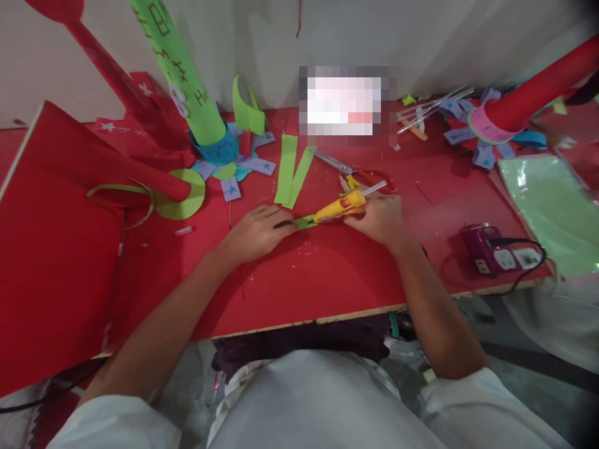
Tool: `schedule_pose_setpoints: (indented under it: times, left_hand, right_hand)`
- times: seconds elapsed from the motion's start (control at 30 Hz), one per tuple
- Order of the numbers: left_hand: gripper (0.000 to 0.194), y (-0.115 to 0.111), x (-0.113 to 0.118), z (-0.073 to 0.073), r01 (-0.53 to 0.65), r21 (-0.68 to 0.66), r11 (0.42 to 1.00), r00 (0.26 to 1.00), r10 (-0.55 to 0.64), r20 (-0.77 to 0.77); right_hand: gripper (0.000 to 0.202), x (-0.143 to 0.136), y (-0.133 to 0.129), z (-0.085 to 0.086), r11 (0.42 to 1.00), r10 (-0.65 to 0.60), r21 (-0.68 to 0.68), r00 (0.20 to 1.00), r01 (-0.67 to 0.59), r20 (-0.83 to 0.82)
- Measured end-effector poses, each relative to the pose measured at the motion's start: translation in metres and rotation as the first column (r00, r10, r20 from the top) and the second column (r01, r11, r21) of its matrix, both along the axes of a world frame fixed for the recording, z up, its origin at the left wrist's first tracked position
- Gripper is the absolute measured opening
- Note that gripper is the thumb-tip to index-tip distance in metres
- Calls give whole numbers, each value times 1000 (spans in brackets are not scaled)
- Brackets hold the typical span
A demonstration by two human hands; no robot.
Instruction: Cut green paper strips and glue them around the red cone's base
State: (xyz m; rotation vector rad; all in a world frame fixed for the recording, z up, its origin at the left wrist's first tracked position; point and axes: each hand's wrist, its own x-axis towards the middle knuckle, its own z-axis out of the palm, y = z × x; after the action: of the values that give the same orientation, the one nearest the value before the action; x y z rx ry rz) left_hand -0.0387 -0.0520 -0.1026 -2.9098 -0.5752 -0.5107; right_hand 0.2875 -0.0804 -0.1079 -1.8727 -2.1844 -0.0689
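My right hand is closed around a yellow glue gun, with a clear glue stick poking out of its back end. The gun's nozzle points left, at a short green paper strip lying on the red tabletop. My left hand presses the near end of that strip, its fingers together. A thin dark thing shows at the left fingers; its kind is unclear. Just beyond the hands lie two more green strips and scissors with red handles, partly behind the right hand.
A green paper tube stands in a blue collar at back left, near a red folded board. Another red tube is at right. A purple power adapter with a black cable sits by the table's front edge, beside a green sheet.
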Motion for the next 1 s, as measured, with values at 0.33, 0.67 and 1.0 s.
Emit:
schedule_pose_setpoints:
  times: [0.33,0.67,1.0]
  left_hand:
    - [29,0,0,0,-4,-8,1000,1000,3,-6]
    - [35,-1,1,-2,-27,-46,999,1000,26,-17]
    - [36,-1,0,0,-32,-95,995,999,30,-18]
  right_hand:
    - [37,6,-2,2,998,-54,29,998,54,20]
    - [34,6,-1,4,999,-47,17,998,46,52]
    - [39,10,-2,4,1000,-22,-1,1000,22,8]
